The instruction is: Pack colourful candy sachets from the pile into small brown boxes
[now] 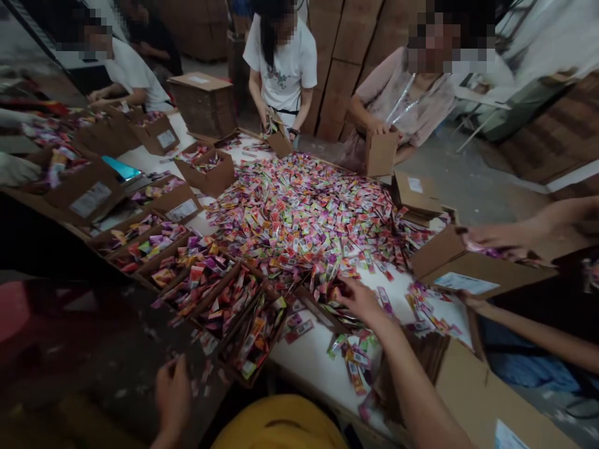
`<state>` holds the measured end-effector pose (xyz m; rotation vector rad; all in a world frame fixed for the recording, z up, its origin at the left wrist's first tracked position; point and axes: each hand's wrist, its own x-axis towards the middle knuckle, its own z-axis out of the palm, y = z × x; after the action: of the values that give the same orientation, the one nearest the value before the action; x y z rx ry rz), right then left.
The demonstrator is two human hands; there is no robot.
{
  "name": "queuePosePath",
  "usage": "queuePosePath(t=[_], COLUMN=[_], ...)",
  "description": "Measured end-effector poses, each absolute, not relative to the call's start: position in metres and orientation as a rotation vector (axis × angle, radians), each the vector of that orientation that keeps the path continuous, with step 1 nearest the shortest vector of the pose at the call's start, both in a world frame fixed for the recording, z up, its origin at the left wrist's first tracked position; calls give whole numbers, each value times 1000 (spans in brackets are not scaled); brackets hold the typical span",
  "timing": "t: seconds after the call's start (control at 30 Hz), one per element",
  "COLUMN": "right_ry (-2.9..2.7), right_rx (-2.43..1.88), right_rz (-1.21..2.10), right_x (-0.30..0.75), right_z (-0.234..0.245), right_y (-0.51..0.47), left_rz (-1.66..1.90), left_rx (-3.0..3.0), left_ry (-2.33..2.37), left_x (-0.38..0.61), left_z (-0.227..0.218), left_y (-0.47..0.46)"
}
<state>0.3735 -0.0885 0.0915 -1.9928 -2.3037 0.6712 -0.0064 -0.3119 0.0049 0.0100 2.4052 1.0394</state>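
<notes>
My right hand (364, 303) reaches over a small cardboard box (321, 309) of colourful sachets at the near edge of a big pile. Its fingers are stretched out and apart, with the tips at the sachets; none is plainly gripped. At the lower left, my left hand (173, 393) hangs beside the table, thumb and forefinger apart, with nothing visible in it. Nearest to it is an open box (253, 333) packed with small printed sachets. The sachet pile (304, 218) in pink, purple, orange and green spreads over the white table (304, 352).
Several filled boxes (182, 209) line the left side. Flat cardboard (496, 399) lies at the lower right. A person's hands hold a labelled box (482, 268) at the right. Other people work across the table, near a cardboard stack (203, 106). A red stool (14, 312) stands left.
</notes>
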Motion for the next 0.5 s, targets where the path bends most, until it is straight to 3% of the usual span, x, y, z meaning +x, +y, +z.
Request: queuePosePath(t=[0.1, 0.23, 0.33, 0.5], right_ry=[-2444, -2441, -2303, -1786], right_rx=[-2032, -1994, -1917, -1918], right_rz=[706, 685, 670, 689], right_x=[355, 352, 388, 462], right_z=[58, 59, 91, 139], right_y=[-94, -94, -86, -80], left_rz=[1195, 1132, 937, 101], left_rx=[533, 1289, 1752, 1924], left_ry=[2400, 1810, 1514, 1520], left_x=[22, 109, 177, 255], left_z=[66, 104, 94, 55], left_y=[-303, -249, -183, -90])
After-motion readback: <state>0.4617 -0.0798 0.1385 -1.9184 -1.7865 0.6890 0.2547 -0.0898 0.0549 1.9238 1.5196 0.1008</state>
